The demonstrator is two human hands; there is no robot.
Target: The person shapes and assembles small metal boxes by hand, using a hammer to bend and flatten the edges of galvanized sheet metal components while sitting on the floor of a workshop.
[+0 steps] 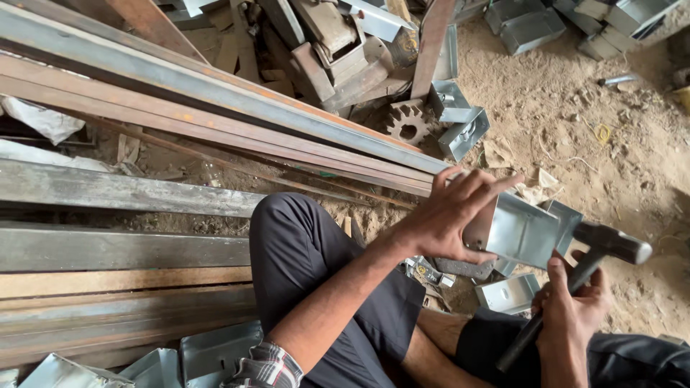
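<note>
Here the left hand (449, 215) grips the metal box (521, 233), hammer (586, 262) beside.

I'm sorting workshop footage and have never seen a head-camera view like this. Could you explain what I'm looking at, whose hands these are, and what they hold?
There is no machine here: one camera sits on a person's head and looks down, so you see their own arms and dark-trousered knees as they sit on sandy ground. The left hand steadies a folded sheet-metal box, fingers spread over its near end. The right hand grips a hammer by its dark handle, head raised beside the box. Long rusty steel bars lie to the left. A toothed gear wheel and more metal boxes lie on the sand beyond, another small box by the knees.
</note>
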